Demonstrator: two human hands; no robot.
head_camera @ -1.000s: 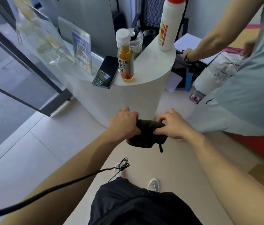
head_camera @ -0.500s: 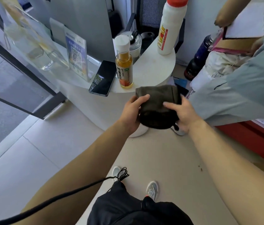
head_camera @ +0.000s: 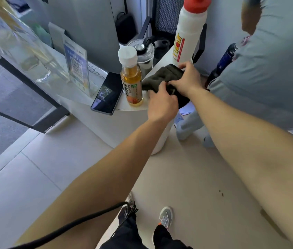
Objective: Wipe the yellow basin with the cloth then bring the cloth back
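Currently both hands are on the one cloth point(head_camera: 162, 76). Left hand point(head_camera: 162, 103), nearer, has its fingers curled, pinching the cloth's near edge. Right hand point(head_camera: 187, 79) lies over the top with fingers bent down, gripping it. Cloth sits bunched at the rounded end of the tabletop point(head_camera: 124, 107), long axis roughly left-right, right part drooping over the edge. Amber bottle point(head_camera: 131, 81) stands just left, one phone point(head_camera: 106, 94) beside it. White bottle point(head_camera: 189, 33) stands behind: two bottles.

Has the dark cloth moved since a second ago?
Yes. The cloth, in the left hand and right hand, has risen from in front of the white counter onto its top, beside the amber bottle.
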